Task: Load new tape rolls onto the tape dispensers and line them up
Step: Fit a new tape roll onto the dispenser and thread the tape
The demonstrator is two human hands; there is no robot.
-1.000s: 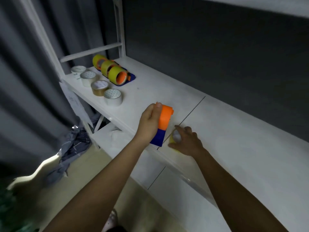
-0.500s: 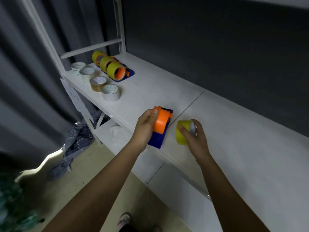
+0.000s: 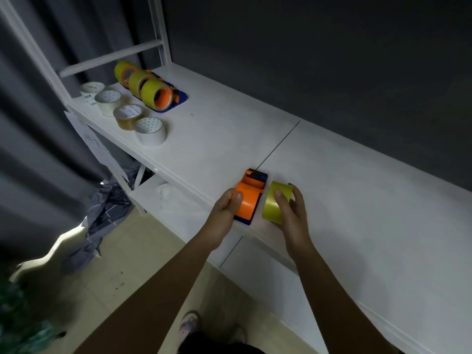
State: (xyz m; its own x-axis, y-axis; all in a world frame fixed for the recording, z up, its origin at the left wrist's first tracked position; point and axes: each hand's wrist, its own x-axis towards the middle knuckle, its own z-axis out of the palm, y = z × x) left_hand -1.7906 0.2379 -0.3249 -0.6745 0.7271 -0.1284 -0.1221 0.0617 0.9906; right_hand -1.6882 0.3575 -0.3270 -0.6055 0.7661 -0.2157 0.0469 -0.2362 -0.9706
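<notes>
Roll [image 3: 274, 204] now beside dispenser [image 3: 249, 198], right hand [image 3: 290, 213] fingers gripping roll, left hand [image 3: 227, 208] gripping dispenser

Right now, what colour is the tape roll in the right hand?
Yellow tape roll, seen in the head view.

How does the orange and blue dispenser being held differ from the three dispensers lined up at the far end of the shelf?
The orange and blue held dispenser has a bare hub; the three lined-up dispensers each wear a yellow roll. The held one is gripped by the left hand near the shelf's front edge; the others stand untouched near the back. All share orange and blue bodies.
</notes>
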